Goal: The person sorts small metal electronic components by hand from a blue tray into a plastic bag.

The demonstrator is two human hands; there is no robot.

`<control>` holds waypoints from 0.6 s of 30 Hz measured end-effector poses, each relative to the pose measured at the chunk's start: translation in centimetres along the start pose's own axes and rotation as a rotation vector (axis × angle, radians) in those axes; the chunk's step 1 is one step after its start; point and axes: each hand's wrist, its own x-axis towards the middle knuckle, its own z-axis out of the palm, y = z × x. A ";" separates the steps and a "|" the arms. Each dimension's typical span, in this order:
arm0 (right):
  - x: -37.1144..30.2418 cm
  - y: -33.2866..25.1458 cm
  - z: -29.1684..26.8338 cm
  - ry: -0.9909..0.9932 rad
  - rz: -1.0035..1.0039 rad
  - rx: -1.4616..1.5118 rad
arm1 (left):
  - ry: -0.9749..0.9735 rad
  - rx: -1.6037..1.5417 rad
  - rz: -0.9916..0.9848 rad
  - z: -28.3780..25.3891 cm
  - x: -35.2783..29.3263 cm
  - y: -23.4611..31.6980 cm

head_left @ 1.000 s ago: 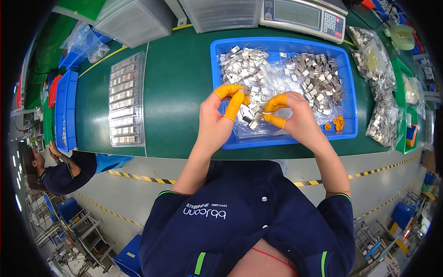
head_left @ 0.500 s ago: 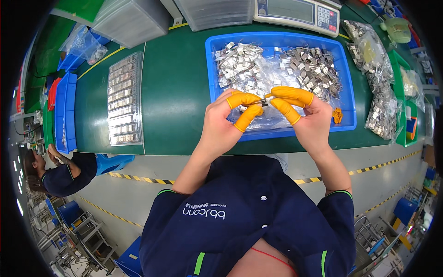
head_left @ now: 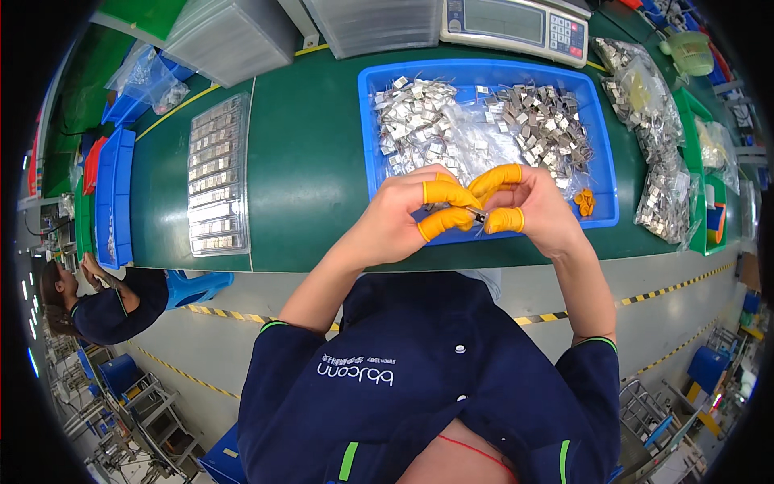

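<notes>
Over the front edge of a blue tray (head_left: 367, 133), both my hands meet around a small metal connector-like part (head_left: 480, 216). My left hand (head_left: 403, 214) pinches it between thumb and forefinger from one side. From the other side my right hand (head_left: 542, 211) grips it with thumb and fingertips; fingers cover much of the part. Orange finger cots sleeve the working fingers. Inside the tray lie a paler heap of small metal parts (head_left: 415, 117) and a darker heap of similar parts (head_left: 552, 125), with clear plastic film (head_left: 481, 141) between them. Loose orange finger cots (head_left: 584, 202) rest at the tray's right.
Left on the green table is a clear tray (head_left: 218, 177) holding rows of small parts. Translucent boxes (head_left: 234, 40) and a digital scale (head_left: 500, 24) stand at the back. Bags of metal parts (head_left: 665, 198) lie right, beside a green bin (head_left: 716, 234). Another person (head_left: 117, 302) sits far left.
Both hands have come lower, toward me, with the small part. My right fingers have spread and curled differently around it, and the part's angle has changed.
</notes>
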 end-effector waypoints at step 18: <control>8.7 0.2 -1.4 0.022 -0.620 -1.330 | -0.218 0.934 -0.169 -1.6 -0.3 -2.3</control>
